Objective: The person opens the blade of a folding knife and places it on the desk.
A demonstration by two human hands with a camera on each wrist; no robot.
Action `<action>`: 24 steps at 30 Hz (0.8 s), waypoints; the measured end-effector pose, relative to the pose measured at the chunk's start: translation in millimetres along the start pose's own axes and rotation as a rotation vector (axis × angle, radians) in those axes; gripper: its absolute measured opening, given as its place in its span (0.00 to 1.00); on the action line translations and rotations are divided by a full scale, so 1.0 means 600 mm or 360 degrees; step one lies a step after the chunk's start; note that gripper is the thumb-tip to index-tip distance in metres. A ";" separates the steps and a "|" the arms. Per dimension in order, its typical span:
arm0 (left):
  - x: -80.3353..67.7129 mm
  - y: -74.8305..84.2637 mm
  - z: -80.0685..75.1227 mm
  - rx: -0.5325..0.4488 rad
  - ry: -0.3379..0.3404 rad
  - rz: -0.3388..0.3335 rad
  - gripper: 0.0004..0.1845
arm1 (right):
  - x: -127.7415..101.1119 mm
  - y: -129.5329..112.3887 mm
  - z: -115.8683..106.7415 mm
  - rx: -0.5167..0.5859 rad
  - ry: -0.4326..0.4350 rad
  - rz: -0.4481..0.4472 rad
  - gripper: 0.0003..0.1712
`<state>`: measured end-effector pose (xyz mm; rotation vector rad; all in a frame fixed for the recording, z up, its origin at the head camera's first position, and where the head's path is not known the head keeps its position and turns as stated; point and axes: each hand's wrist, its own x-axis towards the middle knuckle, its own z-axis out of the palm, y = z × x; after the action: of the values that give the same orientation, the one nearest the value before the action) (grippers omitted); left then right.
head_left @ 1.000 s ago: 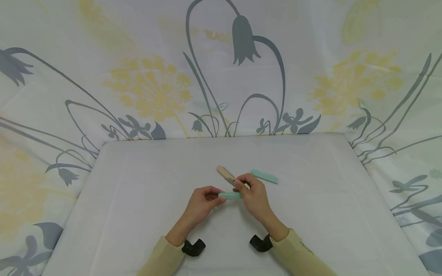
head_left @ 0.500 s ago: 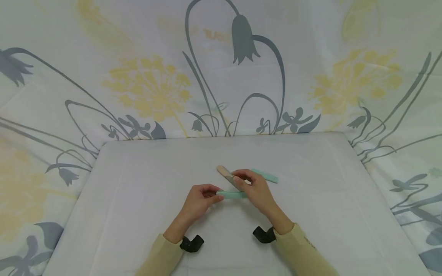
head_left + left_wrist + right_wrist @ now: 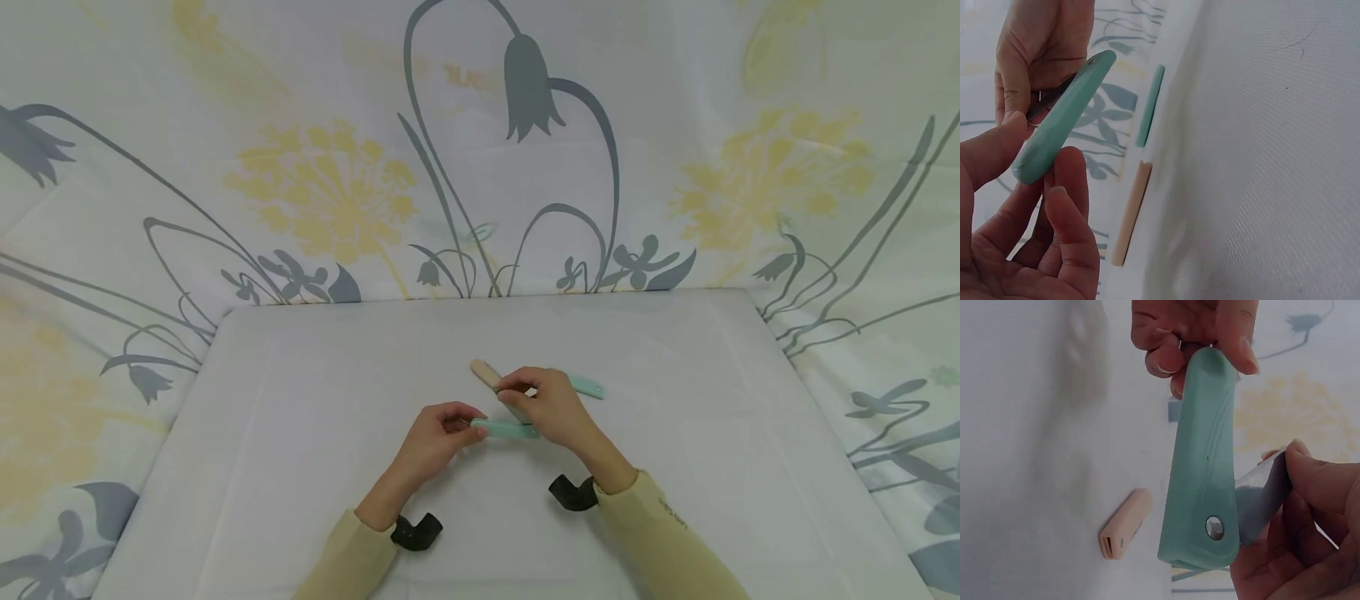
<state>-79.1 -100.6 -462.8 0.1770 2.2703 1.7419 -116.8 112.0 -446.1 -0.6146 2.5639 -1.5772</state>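
Observation:
A folding knife with a mint-green handle is held above the white table between both hands. My left hand pinches the handle's left end between thumb and fingers. My right hand grips the grey blade, which angles out from the rivet end of the handle. On the table just behind the hands lie a beige piece and a second mint-green piece. Both also show in the left wrist view, the beige piece and the green piece end to end.
The table is covered in white cloth, with its far edge against a floral curtain that also hangs along both sides. Black wrist mounts sit on both yellow sleeves.
My right hand has shifted a little left and away, its fingers now covering more of the blade. The left hand and the green handle have barely moved.

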 end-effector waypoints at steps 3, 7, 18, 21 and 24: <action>-0.007 0.021 0.000 -0.0006 -0.0003 0.0026 0.08 | -0.001 0.000 0.000 -0.0025 0.0001 0.0009 0.07; 0.000 0.000 0.002 0.0020 0.0053 0.0028 0.08 | -0.002 0.001 -0.002 -0.0060 -0.0036 0.0013 0.09; 0.009 -0.027 -0.003 -0.0038 0.0161 0.0018 0.07 | -0.005 -0.004 -0.009 -0.0055 -0.0033 0.0075 0.06; 0.010 -0.030 -0.002 -0.0065 0.0215 -0.0015 0.07 | -0.006 -0.001 -0.012 0.0023 -0.0028 0.0117 0.07; 0.010 -0.029 -0.001 -0.0091 0.0264 -0.0036 0.08 | -0.006 0.002 -0.016 0.0138 -0.0021 0.0204 0.08</action>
<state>-84.0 -104.2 -480.2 -0.0054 2.3221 1.8708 -116.2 122.2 -443.3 -0.4420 2.4563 -1.6257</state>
